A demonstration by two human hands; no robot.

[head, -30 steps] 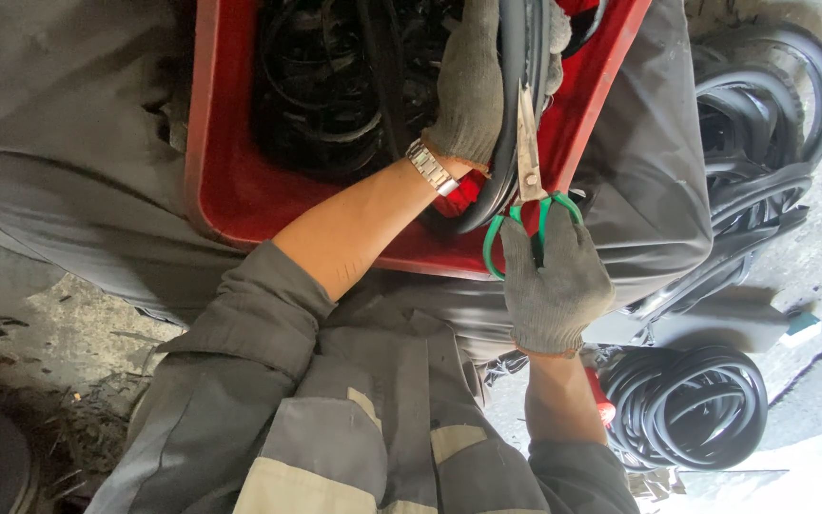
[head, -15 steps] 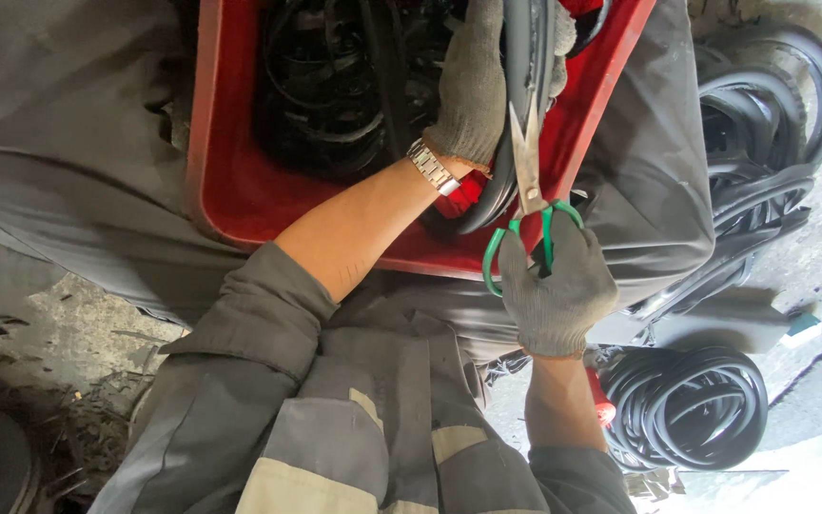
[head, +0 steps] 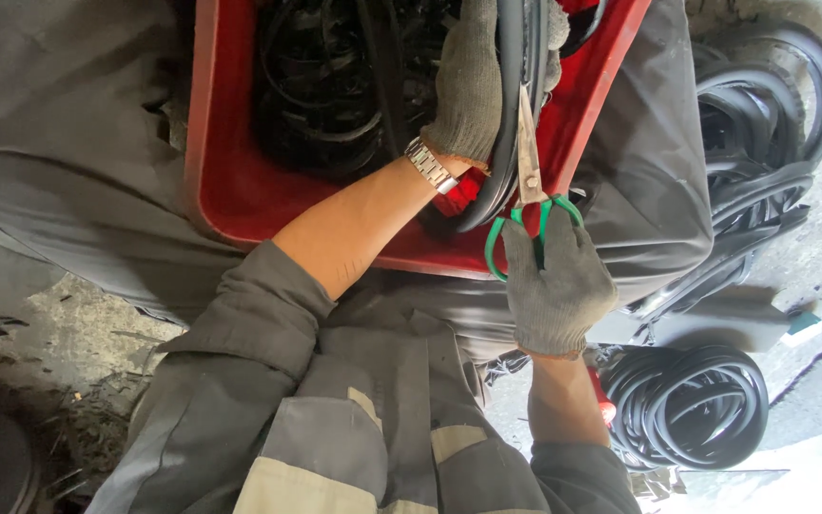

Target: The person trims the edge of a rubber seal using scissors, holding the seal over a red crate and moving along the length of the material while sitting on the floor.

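Cracked grey concrete floor (head: 68, 314), littered with debris, sunlit at bottom right.

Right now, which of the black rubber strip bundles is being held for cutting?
The strip over the red crate, gripped by the gloved left hand beside the scissors in the right hand. The coils on the floor lie untouched.

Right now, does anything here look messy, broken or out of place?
Nothing looks broken. The black rubber strips lie in a tangle in the red crate, and more coils sit loose on the floor. The scissors look intact.
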